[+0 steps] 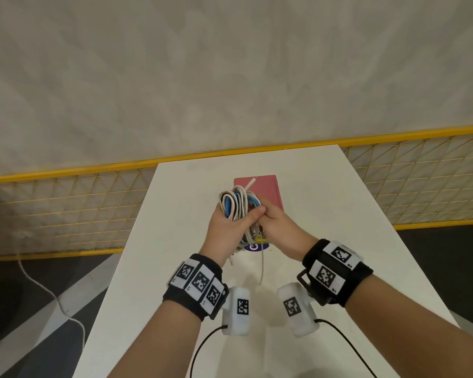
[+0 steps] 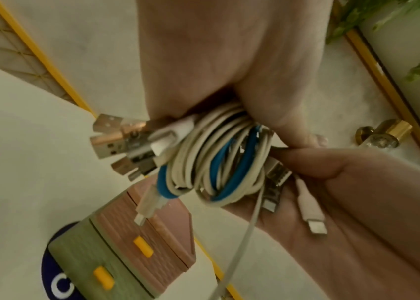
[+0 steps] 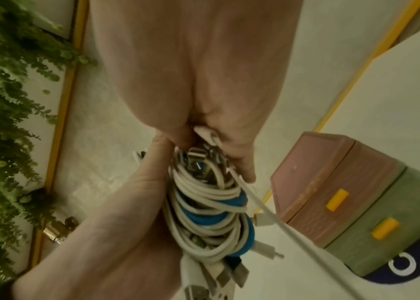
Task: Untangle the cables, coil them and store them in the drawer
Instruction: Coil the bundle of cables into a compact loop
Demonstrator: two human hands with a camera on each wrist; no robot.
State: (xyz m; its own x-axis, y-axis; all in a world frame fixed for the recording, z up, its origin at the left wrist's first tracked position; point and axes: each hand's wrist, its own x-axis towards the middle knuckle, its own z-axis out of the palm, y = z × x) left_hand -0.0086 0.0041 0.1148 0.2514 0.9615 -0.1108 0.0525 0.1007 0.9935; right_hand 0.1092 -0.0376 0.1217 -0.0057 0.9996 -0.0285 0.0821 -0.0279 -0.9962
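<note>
A coiled bundle of white and blue cables (image 1: 236, 201) is held above the table, just in front of a small drawer unit (image 1: 265, 192). My left hand (image 1: 236, 222) grips the coil, with the thumb across its front. At the coil's right side my right hand (image 1: 266, 218) pinches cable ends. In the left wrist view, USB plugs (image 2: 111, 140) stick out of the bundle (image 2: 216, 162) and a white connector (image 2: 311, 215) lies on my right palm. One loose white cable end (image 1: 262, 266) hangs down to the table. The pink upper drawer (image 3: 314, 194) and the green lower drawer (image 3: 383, 229) are closed.
The white table (image 1: 339, 214) is narrow, with a yellow mesh fence (image 1: 66, 208) behind it. The drawer unit stands on a dark blue round sticker (image 3: 404, 266). A white cord (image 1: 38, 285) lies on the floor at the left. Green foliage (image 3: 3, 121) hangs on a wall.
</note>
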